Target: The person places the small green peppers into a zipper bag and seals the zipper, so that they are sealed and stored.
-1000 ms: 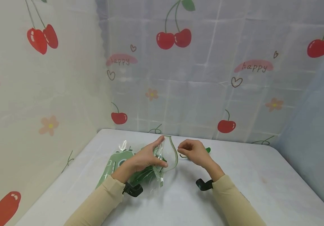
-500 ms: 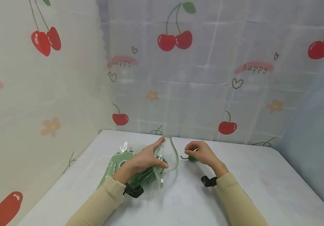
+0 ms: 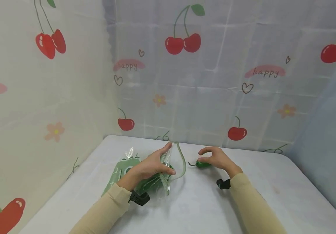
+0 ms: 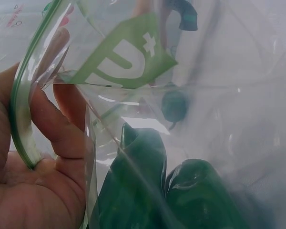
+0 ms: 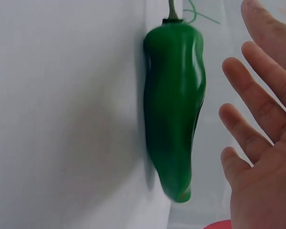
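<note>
My left hand [image 3: 151, 166] holds a clear zip bag [image 3: 120, 170] with green print by its mouth, its thumb and index finger spread apart. In the left wrist view, fingers [image 4: 59, 126] curl at the green zip edge [image 4: 20, 102], and green peppers [image 4: 138, 174] show through the plastic. A single green chili pepper [image 3: 203, 164] lies on the table to the right of the bag, its thin stem pointing left. Just above it hovers my right hand [image 3: 219, 158]. The right wrist view shows those fingers extended and apart from the glossy pepper [image 5: 174, 105].
The white table [image 3: 191, 208] has a back edge against a cherry-printed curtain [image 3: 200, 97]. More curtain stands on the left and right sides. Each wrist carries a small black device, such as the one on the right wrist [image 3: 223, 184].
My right hand has moved right, from beside the bag's mouth to over the loose pepper, and its fingers have spread. The left hand stays at the bag while the view shifts slightly.
</note>
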A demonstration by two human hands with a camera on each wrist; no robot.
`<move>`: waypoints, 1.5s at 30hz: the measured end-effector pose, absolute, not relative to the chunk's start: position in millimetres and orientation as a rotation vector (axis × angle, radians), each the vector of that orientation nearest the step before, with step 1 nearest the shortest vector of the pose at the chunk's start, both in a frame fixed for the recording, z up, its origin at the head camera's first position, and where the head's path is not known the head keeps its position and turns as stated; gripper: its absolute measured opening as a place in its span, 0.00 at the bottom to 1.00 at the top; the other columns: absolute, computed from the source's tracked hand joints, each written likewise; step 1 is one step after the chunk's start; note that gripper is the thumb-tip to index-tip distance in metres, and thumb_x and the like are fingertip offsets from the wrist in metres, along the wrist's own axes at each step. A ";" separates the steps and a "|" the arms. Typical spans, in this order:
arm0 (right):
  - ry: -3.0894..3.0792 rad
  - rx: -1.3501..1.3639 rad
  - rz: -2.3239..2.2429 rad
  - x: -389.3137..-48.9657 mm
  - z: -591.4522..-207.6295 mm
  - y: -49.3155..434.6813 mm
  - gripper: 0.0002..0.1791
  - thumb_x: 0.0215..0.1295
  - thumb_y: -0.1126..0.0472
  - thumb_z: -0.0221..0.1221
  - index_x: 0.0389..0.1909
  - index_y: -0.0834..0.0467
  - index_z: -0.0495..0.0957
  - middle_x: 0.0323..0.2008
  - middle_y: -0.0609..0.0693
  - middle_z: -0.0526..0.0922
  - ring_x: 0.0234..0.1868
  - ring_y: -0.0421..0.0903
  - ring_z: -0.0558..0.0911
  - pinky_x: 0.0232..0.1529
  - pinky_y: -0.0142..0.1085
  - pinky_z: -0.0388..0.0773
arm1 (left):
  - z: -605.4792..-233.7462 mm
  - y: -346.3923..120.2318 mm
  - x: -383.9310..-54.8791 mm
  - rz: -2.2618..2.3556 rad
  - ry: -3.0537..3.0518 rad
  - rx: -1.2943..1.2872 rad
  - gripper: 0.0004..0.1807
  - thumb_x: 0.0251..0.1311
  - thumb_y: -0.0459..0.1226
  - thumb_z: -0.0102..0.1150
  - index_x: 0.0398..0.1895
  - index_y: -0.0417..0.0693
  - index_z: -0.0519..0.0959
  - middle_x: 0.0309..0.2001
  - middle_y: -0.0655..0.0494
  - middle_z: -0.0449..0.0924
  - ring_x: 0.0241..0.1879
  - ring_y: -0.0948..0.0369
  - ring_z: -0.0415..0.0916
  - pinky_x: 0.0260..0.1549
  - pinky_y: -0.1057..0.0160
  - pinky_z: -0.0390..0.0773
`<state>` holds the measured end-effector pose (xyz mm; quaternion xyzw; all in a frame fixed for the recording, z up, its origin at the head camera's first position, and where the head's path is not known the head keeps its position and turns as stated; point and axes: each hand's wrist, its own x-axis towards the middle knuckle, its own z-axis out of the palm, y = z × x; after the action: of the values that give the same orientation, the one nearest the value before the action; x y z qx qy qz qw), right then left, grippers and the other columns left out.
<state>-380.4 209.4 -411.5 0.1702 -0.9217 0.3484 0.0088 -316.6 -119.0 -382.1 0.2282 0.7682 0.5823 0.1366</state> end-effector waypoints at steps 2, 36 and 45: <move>-2.898 0.521 1.092 -383.6 -412.7 213.8 0.23 0.61 0.46 0.73 0.53 0.53 0.86 0.55 0.51 0.86 0.69 0.56 0.73 0.69 0.59 0.69 | -382.3 -118.8 -316.6 1.685 2.224 0.663 0.67 0.44 0.34 0.84 0.84 0.64 0.49 0.84 0.68 0.44 0.81 0.60 0.40 0.58 0.61 0.71; -3.025 0.526 0.996 -392.2 -432.0 235.3 0.24 0.56 0.54 0.77 0.54 0.53 0.86 0.49 0.50 0.86 0.50 0.47 0.80 0.59 0.49 0.75 | -385.5 -118.9 -315.9 1.680 2.233 0.664 0.67 0.45 0.36 0.84 0.84 0.64 0.48 0.84 0.69 0.43 0.83 0.58 0.35 0.72 0.50 0.65; -3.009 0.488 1.073 -389.5 -433.8 237.1 0.27 0.54 0.52 0.78 0.55 0.53 0.85 0.52 0.52 0.86 0.53 0.50 0.81 0.61 0.51 0.75 | -384.1 -118.3 -316.4 1.677 2.238 0.668 0.67 0.45 0.36 0.84 0.84 0.63 0.48 0.83 0.70 0.44 0.83 0.59 0.36 0.64 0.57 0.72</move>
<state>-389.5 237.1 -433.8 0.1507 -0.9302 0.3318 -0.0449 -316.4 -118.3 -384.1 0.2304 0.7714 0.5780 0.1330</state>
